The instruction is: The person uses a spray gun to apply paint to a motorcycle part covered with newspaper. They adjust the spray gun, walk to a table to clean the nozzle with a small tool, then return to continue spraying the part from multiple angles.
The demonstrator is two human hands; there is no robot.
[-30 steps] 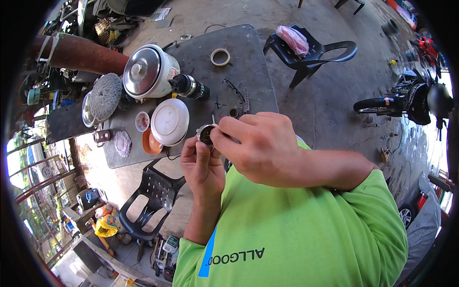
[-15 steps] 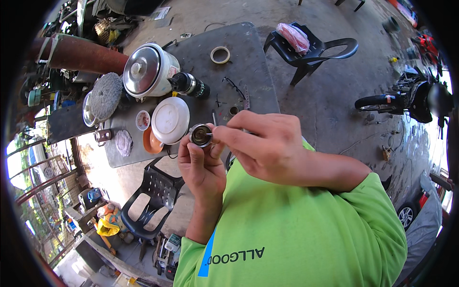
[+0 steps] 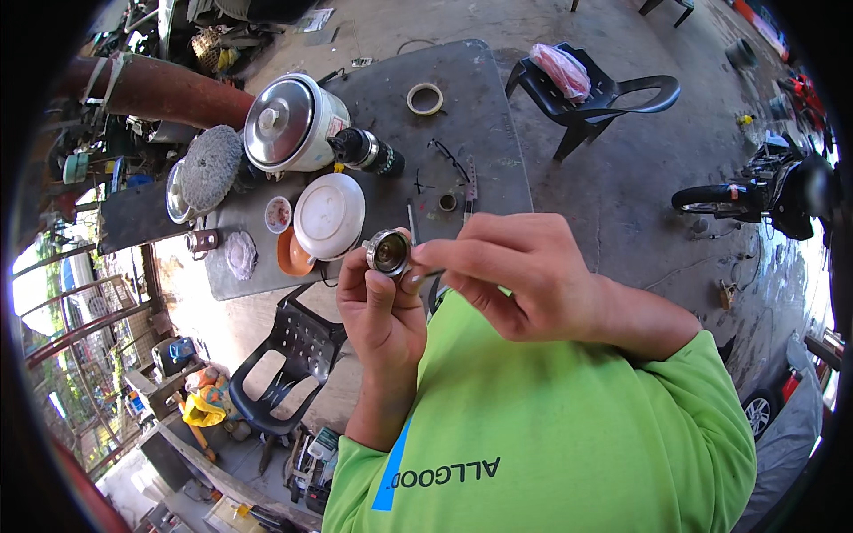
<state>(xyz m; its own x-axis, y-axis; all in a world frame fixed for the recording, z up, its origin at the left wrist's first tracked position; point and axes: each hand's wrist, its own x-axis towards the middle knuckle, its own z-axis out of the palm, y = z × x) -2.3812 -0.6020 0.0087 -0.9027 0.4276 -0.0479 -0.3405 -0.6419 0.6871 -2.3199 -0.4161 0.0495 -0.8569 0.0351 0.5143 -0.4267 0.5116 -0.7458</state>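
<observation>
My left hand is closed round a small round metal cup-shaped part, gripping it between thumb and fingers with its open, dark-lined mouth facing up. Close beside it on the right is my right hand, its fingers pinched on a thin rod-like tool. A pale tip of that tool shows just below the cup's rim, outside the opening; most of its length is hidden by the fingers. Beyond the hands, on the dark table, lie a slim metal rod, a small round ring-like piece and a knife-like strip.
A rice cooker, a black bottle, a white plate, an orange bowl, a tape roll and glasses stand on the table. Black chairs are near. A motorcycle stands at right.
The right hand has drawn the tool out of the cup and down to its right. The cup is turned slightly in the left hand. The whole view has shifted a little.
</observation>
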